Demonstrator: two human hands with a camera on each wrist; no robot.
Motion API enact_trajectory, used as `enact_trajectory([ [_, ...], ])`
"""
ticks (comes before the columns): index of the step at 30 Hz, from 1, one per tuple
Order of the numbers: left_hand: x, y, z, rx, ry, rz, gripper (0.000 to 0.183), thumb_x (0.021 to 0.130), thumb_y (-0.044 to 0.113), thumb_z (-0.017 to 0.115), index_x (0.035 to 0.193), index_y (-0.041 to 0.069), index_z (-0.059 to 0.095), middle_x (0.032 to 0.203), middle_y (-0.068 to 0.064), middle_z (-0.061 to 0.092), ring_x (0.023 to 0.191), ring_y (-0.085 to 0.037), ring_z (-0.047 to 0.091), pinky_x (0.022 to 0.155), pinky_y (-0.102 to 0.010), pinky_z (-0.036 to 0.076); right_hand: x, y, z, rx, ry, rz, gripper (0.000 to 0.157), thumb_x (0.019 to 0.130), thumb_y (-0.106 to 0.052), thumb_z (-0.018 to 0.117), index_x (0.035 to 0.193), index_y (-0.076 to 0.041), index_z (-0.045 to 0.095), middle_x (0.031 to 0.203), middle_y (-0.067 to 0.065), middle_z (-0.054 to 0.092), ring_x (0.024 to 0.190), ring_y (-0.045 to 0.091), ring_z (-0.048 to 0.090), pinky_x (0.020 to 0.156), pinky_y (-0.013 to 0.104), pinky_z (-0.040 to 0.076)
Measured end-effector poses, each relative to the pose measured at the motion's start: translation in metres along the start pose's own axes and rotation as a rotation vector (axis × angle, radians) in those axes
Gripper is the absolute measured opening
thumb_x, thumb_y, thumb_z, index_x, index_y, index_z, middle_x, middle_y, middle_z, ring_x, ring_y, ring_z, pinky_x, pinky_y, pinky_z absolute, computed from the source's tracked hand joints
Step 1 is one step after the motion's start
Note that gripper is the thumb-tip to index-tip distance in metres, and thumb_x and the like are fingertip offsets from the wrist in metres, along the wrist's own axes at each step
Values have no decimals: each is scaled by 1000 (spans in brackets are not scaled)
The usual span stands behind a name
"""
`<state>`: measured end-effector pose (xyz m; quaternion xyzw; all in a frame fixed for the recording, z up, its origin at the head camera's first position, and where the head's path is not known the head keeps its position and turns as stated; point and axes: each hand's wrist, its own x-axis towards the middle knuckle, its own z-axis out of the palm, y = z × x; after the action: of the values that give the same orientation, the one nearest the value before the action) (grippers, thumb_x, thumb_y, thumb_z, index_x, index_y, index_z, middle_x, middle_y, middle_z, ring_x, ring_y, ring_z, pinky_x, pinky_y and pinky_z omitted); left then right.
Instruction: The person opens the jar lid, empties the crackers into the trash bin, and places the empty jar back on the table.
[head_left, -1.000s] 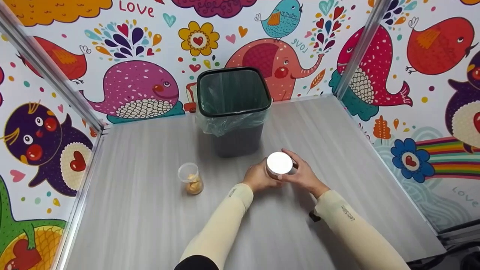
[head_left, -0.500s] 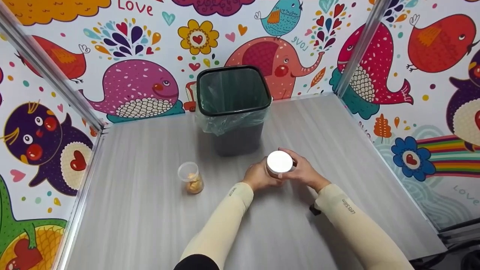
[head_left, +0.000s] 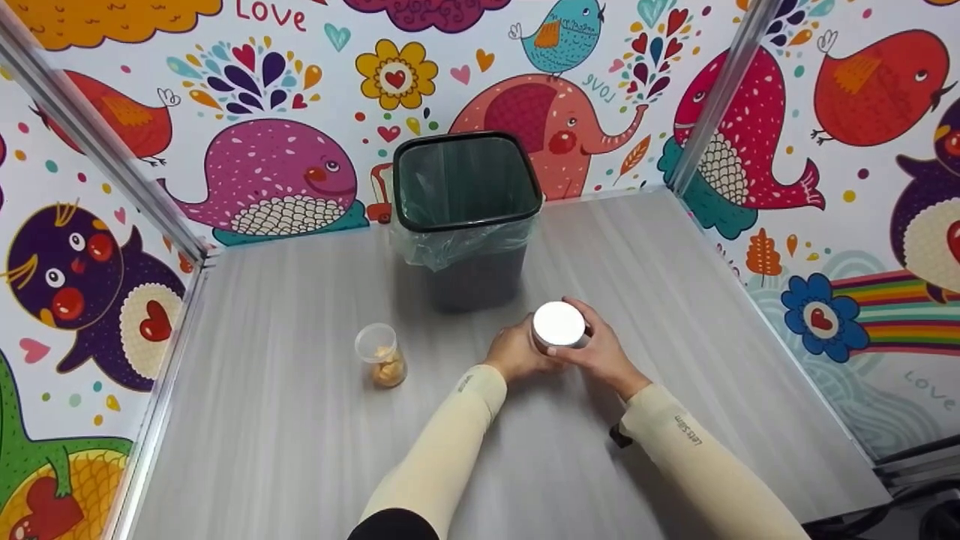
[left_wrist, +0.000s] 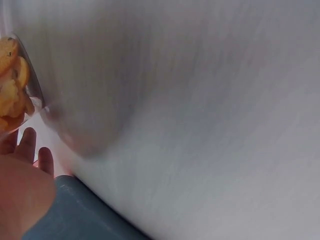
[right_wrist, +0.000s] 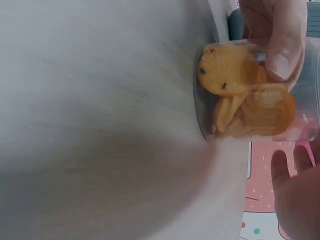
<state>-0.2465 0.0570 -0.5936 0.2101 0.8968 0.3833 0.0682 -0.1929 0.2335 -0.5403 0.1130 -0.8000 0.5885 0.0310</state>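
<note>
A clear plastic jar [right_wrist: 245,107] with orange-yellow round cookies inside stands upright between both hands, its base close over the table. Its lid [head_left: 559,324] is a bright white disc. My left hand [head_left: 519,352] grips the jar's body from the left, its thumb across the clear wall in the right wrist view. My right hand [head_left: 604,352] holds the lid from the right, thumb on the near edge and fingers round the far side. In the left wrist view only part of the jar [left_wrist: 12,90] shows at the left edge. The palms are hidden.
A second clear container [head_left: 382,356] with yellowish pieces in its bottom stands to the left. Behind the hands is a dark bin [head_left: 480,277] lined with a see-through bag. Printed wall panels [head_left: 285,172] enclose the grey table [head_left: 300,450] at the back and sides.
My right hand has shifted round the lid, its thumb moving left along the near edge and its wrist slightly left. The left hand and jar have stayed in place.
</note>
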Motion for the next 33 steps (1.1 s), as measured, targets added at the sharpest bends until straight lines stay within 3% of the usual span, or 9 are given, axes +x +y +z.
enact_trajectory([
  [8,2,2,1,14,-16,-32,94,63,45,92,143,16,51,126,-1,66,113,-14,61,98,-32,46,9,-6,-12,-4,-115,-2,88,72,0,85,148,5,40,149,23,42,137,38,38,109,56,27],
  [14,0,1,0,9,-30,-39,95,62,46,92,142,16,51,128,-1,65,115,-14,61,99,-33,45,1,-2,-4,-8,-47,-1,93,74,-4,85,150,9,32,150,25,40,137,37,38,110,56,28],
  [19,-1,2,-2,-8,-20,-24,93,62,45,92,141,14,53,127,-3,66,115,-16,61,100,-33,45,-1,2,3,0,23,-13,90,73,-4,87,147,9,37,144,23,48,131,36,45,106,54,33],
  [25,0,3,1,1,-14,-14,92,63,42,92,142,15,51,128,-2,65,116,-15,61,99,-32,46,8,19,-5,11,-48,5,88,73,-7,88,148,3,41,143,17,51,130,33,46,107,53,32],
  [29,0,3,1,0,-25,-25,95,64,41,92,144,16,49,130,-2,64,118,-15,59,100,-32,45,7,1,-8,1,-84,-10,88,74,-4,86,147,8,39,145,24,47,132,38,44,107,57,30],
  [33,0,3,-1,7,-21,-23,96,63,42,92,144,16,49,128,-3,65,116,-16,61,99,-33,46,3,-4,-4,18,-34,-21,92,74,-4,85,149,9,34,149,27,40,136,39,39,109,56,29],
])
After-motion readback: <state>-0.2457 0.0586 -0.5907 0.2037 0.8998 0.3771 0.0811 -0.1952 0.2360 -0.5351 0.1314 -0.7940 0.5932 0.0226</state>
